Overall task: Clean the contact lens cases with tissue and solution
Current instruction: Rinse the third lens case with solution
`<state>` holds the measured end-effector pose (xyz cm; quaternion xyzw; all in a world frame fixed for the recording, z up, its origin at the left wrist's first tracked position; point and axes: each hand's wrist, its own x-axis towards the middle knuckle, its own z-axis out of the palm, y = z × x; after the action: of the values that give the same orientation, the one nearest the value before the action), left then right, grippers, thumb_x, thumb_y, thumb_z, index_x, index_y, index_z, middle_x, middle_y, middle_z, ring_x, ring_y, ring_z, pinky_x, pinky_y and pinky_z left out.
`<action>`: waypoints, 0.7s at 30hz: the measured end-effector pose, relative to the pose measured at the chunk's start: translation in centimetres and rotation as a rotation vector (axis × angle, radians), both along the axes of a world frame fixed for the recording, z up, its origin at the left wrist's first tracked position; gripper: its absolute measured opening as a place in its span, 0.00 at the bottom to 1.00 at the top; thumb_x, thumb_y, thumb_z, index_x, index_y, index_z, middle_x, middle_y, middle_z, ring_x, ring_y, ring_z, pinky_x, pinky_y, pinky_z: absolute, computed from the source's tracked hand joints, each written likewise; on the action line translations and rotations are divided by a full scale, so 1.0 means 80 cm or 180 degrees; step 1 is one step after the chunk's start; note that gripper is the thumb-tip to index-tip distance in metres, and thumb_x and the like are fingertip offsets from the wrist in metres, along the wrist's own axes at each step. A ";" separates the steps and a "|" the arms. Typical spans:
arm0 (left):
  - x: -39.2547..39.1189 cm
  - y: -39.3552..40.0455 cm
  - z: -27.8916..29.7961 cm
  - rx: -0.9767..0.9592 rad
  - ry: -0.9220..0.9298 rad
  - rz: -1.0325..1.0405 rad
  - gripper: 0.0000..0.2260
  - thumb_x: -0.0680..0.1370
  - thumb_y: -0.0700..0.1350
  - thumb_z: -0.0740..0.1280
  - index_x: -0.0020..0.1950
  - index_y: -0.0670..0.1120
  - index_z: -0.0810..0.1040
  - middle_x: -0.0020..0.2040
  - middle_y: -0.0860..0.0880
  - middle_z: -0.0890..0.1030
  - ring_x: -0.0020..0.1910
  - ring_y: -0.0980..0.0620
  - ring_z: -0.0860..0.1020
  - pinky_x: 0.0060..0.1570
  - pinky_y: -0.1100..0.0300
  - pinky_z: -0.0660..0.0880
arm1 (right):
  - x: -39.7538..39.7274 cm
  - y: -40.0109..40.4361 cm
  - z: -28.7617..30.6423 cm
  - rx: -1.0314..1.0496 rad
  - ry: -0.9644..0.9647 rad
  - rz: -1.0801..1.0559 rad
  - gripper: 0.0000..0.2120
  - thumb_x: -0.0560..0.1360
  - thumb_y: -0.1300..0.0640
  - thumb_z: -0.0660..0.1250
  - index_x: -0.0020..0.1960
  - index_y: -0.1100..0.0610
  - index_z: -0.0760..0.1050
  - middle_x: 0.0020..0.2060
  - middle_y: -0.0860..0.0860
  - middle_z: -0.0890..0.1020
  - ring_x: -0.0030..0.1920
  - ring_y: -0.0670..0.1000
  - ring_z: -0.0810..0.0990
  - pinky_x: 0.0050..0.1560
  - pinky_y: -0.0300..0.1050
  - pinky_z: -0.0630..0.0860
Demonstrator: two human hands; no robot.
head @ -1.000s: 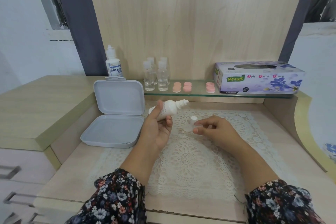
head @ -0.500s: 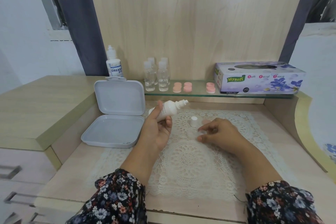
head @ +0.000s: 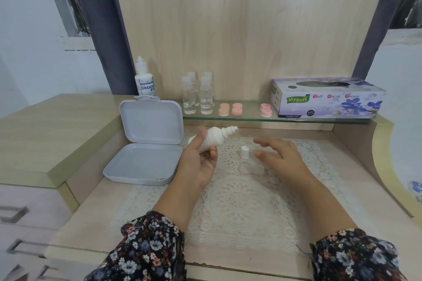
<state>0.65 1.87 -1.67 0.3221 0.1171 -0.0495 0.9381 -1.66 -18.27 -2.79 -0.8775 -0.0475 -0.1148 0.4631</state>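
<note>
My left hand (head: 201,162) grips a small white solution bottle (head: 211,138), uncapped, its nozzle pointing right. The bottle's white cap (head: 244,151) stands upright on the lace mat (head: 239,201). My right hand (head: 280,157) hovers just right of the cap with fingers spread and relaxed, holding nothing. Several pink contact lens cases (head: 230,109) sit on the glass shelf (head: 251,118), with another pink pair (head: 266,109) further right. A purple tissue box (head: 326,98) rests at the shelf's right end.
An open grey plastic box (head: 146,143) lies left of the mat. A larger labelled solution bottle (head: 143,80) stands behind it. Several small clear bottles (head: 198,96) stand on the shelf. Drawers (head: 20,223) are at the lower left.
My right hand set the white cap down on the mat, let go and lifted away to the right with fingers spread. My left hand kept holding the bottle in place.
</note>
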 end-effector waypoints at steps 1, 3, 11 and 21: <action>0.000 0.000 0.000 0.0004 0.0002 0.0004 0.16 0.74 0.46 0.72 0.58 0.41 0.77 0.45 0.42 0.80 0.28 0.55 0.72 0.24 0.69 0.73 | 0.000 0.006 0.000 -0.0329 -0.0040 0.0034 0.14 0.76 0.45 0.65 0.61 0.35 0.74 0.64 0.42 0.73 0.68 0.46 0.62 0.69 0.53 0.59; 0.002 0.000 -0.001 0.0015 0.0001 0.0009 0.16 0.73 0.47 0.73 0.57 0.40 0.77 0.45 0.42 0.79 0.27 0.55 0.72 0.24 0.69 0.73 | 0.000 0.020 0.000 -0.1083 -0.0001 0.0138 0.17 0.78 0.43 0.60 0.66 0.34 0.69 0.70 0.43 0.68 0.72 0.46 0.55 0.72 0.54 0.50; 0.003 0.000 -0.001 0.0004 0.0000 0.0012 0.16 0.73 0.46 0.73 0.56 0.40 0.77 0.46 0.42 0.79 0.28 0.55 0.73 0.24 0.69 0.73 | 0.010 0.042 -0.005 -0.1890 0.0046 0.0095 0.19 0.80 0.42 0.53 0.71 0.38 0.66 0.74 0.42 0.64 0.74 0.47 0.53 0.71 0.51 0.45; -0.001 -0.003 0.001 0.0180 0.0066 -0.0051 0.13 0.73 0.45 0.73 0.53 0.40 0.77 0.44 0.42 0.79 0.25 0.55 0.73 0.24 0.68 0.74 | 0.009 0.032 0.006 0.1112 -0.0800 -0.0462 0.09 0.75 0.60 0.69 0.48 0.45 0.79 0.45 0.44 0.81 0.46 0.45 0.78 0.48 0.42 0.74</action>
<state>0.59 1.66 -1.57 0.3490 0.1256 -0.0569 0.9269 -0.91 -15.72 -2.35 -0.7639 -0.0210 -0.2627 0.5890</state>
